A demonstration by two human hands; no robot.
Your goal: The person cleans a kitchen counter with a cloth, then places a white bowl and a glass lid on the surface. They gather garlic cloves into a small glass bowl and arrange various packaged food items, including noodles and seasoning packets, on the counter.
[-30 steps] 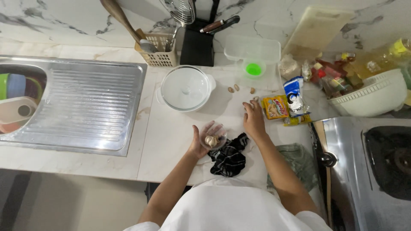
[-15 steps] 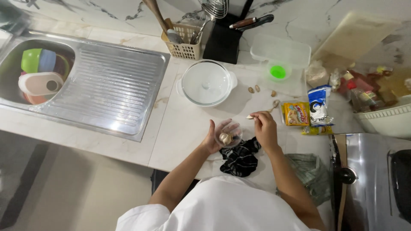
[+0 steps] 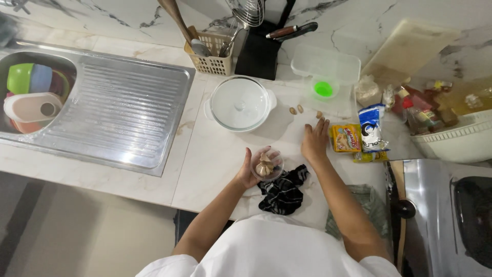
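— Two hands are at work: the left hand (image 3: 249, 173) cups a small clear bowl (image 3: 267, 164) above the front of the bench (image 3: 215, 154), its grip curled around the wall, with pale garlic-like pieces (image 3: 265, 166) piled inside.

— And the right hand (image 3: 314, 141)?

— Flat, fingers spread and reaching toward three small brown cloves (image 3: 297, 110) lying loose on the bench between the lidded glass pot (image 3: 239, 103) and the yellow packet (image 3: 346, 138). It holds nothing; the fingertips are just short of the nearest clove.

— What could go wrong?

— My guess is the bowl. It's held one-handed, off the bench, while the eyes follow the other hand. If it tips, the pieces could spill onto the dark striped cloth (image 3: 283, 190) right below.

— Anything near the reach?

— The cloves are small and round-edged, so a careless pinch might flick one under the clear container (image 3: 326, 69) with the green lid behind them. The blue-and-white bag (image 3: 372, 127) stands near the wrist too; a wide sweep could knock it over.

— And the sink (image 3: 118, 110)?

— Well apart, left of everything.
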